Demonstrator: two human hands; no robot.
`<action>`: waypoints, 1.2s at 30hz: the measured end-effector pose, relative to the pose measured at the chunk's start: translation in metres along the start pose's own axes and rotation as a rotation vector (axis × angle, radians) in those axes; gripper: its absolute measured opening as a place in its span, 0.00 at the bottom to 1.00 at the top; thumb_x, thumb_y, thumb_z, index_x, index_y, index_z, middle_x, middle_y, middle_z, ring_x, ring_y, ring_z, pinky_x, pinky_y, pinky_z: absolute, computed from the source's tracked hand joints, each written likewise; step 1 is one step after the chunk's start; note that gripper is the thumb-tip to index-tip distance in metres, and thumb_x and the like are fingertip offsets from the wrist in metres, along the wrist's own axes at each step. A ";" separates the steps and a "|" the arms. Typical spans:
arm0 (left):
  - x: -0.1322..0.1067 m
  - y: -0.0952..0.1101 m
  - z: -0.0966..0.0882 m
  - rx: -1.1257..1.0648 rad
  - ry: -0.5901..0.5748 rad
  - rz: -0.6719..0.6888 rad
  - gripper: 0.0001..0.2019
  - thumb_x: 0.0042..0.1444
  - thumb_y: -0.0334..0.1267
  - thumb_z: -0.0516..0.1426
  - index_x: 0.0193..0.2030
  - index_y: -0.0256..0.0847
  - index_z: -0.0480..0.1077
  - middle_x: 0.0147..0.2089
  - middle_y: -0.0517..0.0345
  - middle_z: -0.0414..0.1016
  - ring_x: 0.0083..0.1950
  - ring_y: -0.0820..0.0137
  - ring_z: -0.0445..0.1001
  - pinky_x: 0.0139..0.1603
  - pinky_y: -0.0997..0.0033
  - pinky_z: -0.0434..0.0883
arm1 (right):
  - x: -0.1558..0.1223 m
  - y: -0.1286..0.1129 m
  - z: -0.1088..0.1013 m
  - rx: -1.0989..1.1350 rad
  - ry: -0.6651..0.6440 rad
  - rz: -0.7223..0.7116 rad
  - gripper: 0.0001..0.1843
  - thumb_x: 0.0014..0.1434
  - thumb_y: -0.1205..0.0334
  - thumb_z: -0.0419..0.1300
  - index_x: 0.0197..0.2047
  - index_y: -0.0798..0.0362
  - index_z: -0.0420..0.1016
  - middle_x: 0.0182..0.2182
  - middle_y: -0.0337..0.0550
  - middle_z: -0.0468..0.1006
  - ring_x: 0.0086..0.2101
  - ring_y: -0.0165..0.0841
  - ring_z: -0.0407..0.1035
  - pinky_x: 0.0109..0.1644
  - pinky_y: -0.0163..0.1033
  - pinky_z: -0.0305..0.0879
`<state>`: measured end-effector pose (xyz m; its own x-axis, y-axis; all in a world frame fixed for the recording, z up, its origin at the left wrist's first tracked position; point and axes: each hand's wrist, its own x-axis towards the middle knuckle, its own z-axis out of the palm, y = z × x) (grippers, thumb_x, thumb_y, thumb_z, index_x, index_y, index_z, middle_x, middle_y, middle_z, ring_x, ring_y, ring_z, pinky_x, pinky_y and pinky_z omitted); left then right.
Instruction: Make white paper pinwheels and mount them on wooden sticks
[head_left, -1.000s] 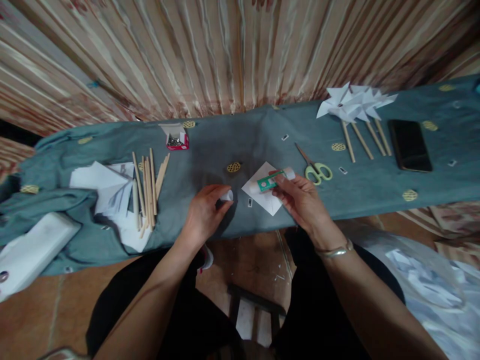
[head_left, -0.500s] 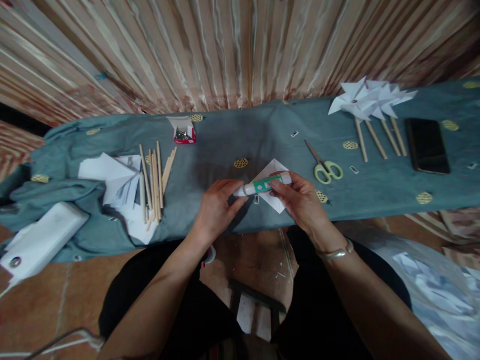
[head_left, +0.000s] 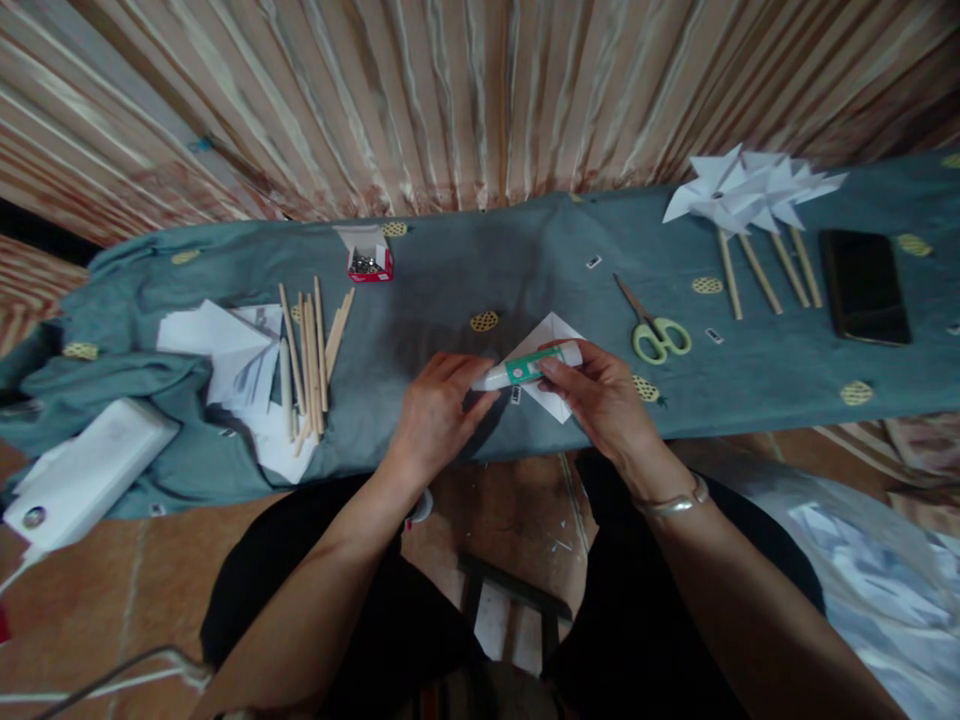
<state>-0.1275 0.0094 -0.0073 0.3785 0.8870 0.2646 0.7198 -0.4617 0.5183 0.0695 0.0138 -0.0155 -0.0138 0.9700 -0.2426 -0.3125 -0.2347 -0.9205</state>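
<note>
My right hand point(head_left: 596, 395) is closed around the white and green glue stick point(head_left: 523, 369), holding it almost level with a slight tilt. At the stick's left end, the thumb and fingers of my left hand point(head_left: 442, 405) pinch its white tip. Beneath the glue stick a folded white paper point(head_left: 553, 330) lies on the cloth, partly covered by the stick and my right hand. Green-handled scissors point(head_left: 660, 338) rest to the right of that hand, blades pointing away from me.
Several wooden sticks point(head_left: 311, 370) and loose white papers point(head_left: 225, 350) lie at left, near a white device point(head_left: 94, 470). An open red box point(head_left: 370, 262) holds small metal pieces. Paper pinwheels point(head_left: 739, 190) and a black phone point(head_left: 864, 288) are at right on the green cloth point(head_left: 435, 300).
Both hands keep their hold on the glue stick, with hardly any movement. The view has shifted slightly, so the table's things sit a little differently in it.
</note>
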 end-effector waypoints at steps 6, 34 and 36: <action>-0.001 0.003 -0.001 0.010 0.045 0.043 0.12 0.63 0.41 0.57 0.50 0.40 0.73 0.44 0.52 0.79 0.47 0.64 0.75 0.48 0.63 0.74 | -0.002 0.003 0.003 -0.024 -0.032 -0.015 0.16 0.44 0.50 0.74 0.30 0.50 0.78 0.25 0.34 0.78 0.26 0.25 0.72 0.34 0.33 0.73; 0.003 0.010 0.012 0.148 -0.018 0.269 0.15 0.61 0.38 0.58 0.54 0.38 0.70 0.56 0.48 0.75 0.56 0.57 0.70 0.56 0.52 0.71 | -0.038 -0.007 -0.059 -1.288 -0.120 -0.624 0.16 0.64 0.64 0.55 0.53 0.55 0.76 0.57 0.55 0.74 0.57 0.47 0.68 0.61 0.59 0.64; 0.006 0.020 0.026 0.112 -0.094 0.312 0.14 0.61 0.34 0.57 0.54 0.37 0.70 0.57 0.48 0.75 0.57 0.58 0.69 0.56 0.54 0.70 | -0.039 -0.005 -0.060 -1.298 -0.126 -0.621 0.16 0.64 0.64 0.55 0.53 0.54 0.75 0.58 0.55 0.73 0.57 0.47 0.68 0.62 0.59 0.63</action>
<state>-0.0958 0.0048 -0.0161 0.6383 0.7011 0.3178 0.6185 -0.7129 0.3306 0.1283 -0.0265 -0.0194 -0.3025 0.9177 0.2574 0.7674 0.3946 -0.5054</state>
